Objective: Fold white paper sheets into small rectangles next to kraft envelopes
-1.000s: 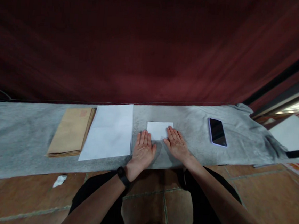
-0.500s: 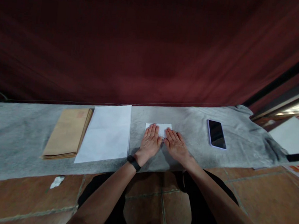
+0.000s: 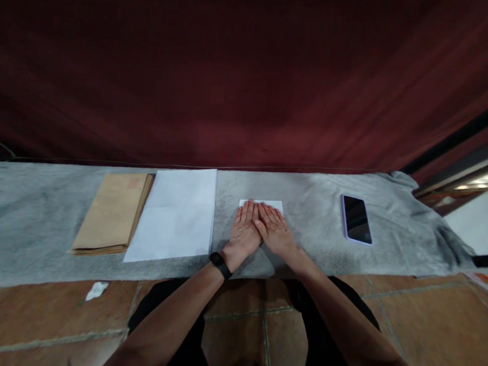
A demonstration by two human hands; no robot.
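A small white piece of folded paper (image 3: 273, 203) lies on the grey cloth, mostly covered by my hands; only its far edge shows. My left hand (image 3: 246, 227) rests flat on its left part, fingers stretched out, with a black band on the wrist. Flat beside it, my right hand (image 3: 276, 229) presses on the paper too, its thumb touching the left hand. To the left lies a stack of white paper sheets (image 3: 177, 214), and beyond that a pile of brown envelopes (image 3: 111, 211).
A phone (image 3: 356, 219) in a light purple case lies to the right on the grey cloth (image 3: 310, 211). A dark red curtain (image 3: 244, 80) hangs behind. On the tiled floor (image 3: 43, 325) is a white scrap (image 3: 97, 290). A white board-like sheet (image 3: 482, 222) stands at far right.
My right hand has slid left across the paper and now meets my left hand. The left hand stays in nearly the same place.
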